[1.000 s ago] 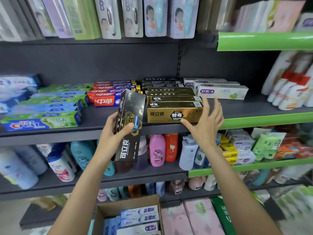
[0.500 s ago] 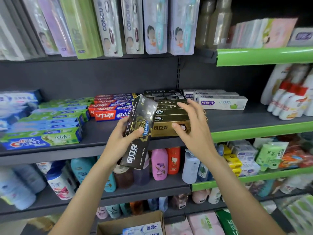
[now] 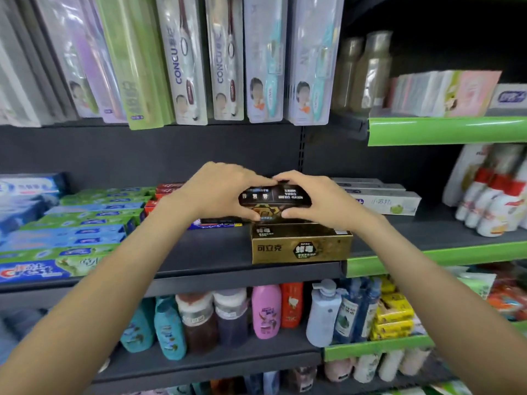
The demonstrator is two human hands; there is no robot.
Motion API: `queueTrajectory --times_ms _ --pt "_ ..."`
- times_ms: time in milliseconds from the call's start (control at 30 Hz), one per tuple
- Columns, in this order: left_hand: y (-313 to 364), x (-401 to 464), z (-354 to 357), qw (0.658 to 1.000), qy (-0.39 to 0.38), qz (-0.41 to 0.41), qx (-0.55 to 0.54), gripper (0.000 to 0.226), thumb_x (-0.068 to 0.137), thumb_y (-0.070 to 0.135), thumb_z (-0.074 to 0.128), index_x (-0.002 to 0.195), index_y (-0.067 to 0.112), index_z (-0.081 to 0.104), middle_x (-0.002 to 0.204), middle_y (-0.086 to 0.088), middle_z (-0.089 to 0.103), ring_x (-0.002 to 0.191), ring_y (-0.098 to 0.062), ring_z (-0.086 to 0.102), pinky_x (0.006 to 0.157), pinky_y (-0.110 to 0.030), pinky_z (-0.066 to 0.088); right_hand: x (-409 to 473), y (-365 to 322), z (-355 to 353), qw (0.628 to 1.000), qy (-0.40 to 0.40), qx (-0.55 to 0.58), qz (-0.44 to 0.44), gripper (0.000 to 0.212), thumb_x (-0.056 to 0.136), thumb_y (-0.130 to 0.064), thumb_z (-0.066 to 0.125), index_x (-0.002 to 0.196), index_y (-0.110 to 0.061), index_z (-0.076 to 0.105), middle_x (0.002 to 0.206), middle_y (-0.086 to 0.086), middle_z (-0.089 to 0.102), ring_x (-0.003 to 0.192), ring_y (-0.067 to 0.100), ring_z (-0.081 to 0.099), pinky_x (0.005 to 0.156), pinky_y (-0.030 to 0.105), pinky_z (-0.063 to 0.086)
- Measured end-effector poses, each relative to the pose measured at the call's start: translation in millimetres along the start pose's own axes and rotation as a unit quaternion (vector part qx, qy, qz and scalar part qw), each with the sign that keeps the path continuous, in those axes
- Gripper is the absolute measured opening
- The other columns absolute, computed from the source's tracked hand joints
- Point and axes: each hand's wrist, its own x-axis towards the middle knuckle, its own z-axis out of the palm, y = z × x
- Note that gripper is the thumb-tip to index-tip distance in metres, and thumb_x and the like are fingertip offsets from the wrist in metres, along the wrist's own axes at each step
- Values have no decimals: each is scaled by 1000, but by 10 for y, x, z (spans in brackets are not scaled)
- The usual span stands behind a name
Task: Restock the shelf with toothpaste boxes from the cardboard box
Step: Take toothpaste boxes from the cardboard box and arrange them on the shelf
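Black cardboard, glossy, forms the toothpaste box (image 3: 275, 198) now held horizontally between both hands above the gold stack on the shelf. Left hand (image 3: 219, 192) grips the box's left end, fingers curled over the top edge and thumb under the front. Right hand (image 3: 310, 199) grips the right end in the same manner; the fingertips of the two hands nearly meet above the box. Both ends of the box are covered by the hands, so its full length cannot be seen, and whether its underside touches the stack cannot be determined.

Directly below, the gold toothpaste box (image 3: 301, 248) sits at the front edge of the dark shelf (image 3: 216, 252); the boxes behind it are mostly hidden by the hands. Red toothpaste boxes (image 3: 159, 195) to the left are partly covered by the left wrist. White toothpaste boxes (image 3: 385, 199) lie to the right. Green and blue boxes (image 3: 71, 232) fill the left side, cut off by the frame edge.

Half a second earlier, the left hand alone held the black box upright and tilted while the right hand rested on the gold stack. The cardboard box, previously visible at the bottom, is out of view.
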Motion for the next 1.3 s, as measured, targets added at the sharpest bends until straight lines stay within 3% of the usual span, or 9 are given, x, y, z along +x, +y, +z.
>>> queueTrajectory --times_ms 133,200,300,367,500,600,800,1067,1300 --pt "-41 -41 234 964 263 -5 -29 38 85 34 61 121 21 60 118 1 60 109 -20 51 92 -35 37 150 228 53 993 104 -24 58 51 84 -36 66 130 -24 45 124 -3 60 111 17 56 91 35 41" --pt "0 -143 446 972 218 -8 -93 42 88 48 53 122 24 59 120 5 59 112 -16 51 93 -33 35 287 393 87 988 104 -70 84 52 86 -35 64 132 -21 43 128 1 57 115 21 53 93 36 40" --pt "129 -239 764 989 28 -7 -144 65 79 75 39 129 35 52 129 12 56 119 -9 50 104 -36 30 568 620 164 985 92 -111 98 51 89 -28 61 135 -23 39 129 7 53 119 26 48 93 40 42" --pt "175 -243 905 986 -13 -21 -166 71 75 78 36 132 37 49 136 14 51 124 -8 47 109 -38 27 772 740 237 986 87 -116 87 48 91 -19 58 134 -27 40 129 9 51 120 29 44 93 43 44" --pt "173 -215 971 982 15 -41 -185 69 74 77 39 129 38 52 134 16 53 125 -8 42 107 -38 32 1127 834 438 963 33 -234 126 43 89 -5 54 125 -27 54 142 7 37 131 31 27 110 55 21" --pt "168 -230 999 980 5 -52 -190 70 73 78 38 130 39 51 134 16 52 124 -9 42 105 -36 32 1202 793 617 948 -41 -276 153 39 90 -11 55 126 -24 59 150 6 24 137 31 17 110 57 19" --pt "208 -275 992 978 -25 -63 -199 70 75 75 38 135 39 44 141 16 45 128 -8 38 105 -33 27 1062 826 694 971 -108 -152 149 55 98 -38 40 148 -21 26 160 0 4 146 22 4 116 51 4" --pt "241 -246 1000 981 -29 -65 -182 74 75 75 31 138 37 40 144 14 41 130 -10 38 107 -36 29 1179 824 545 963 -145 -140 180 69 96 -56 34 152 -22 14 160 1 -6 147 24 -3 118 47 4" --pt "468 -453 997 972 73 -99 -202 57 89 57 37 138 28 44 140 6 48 131 -12 38 108 -31 27 844 470 447 988 -80 -97 91 59 98 -48 34 149 -19 26 158 3 14 146 19 9 118 45 11"
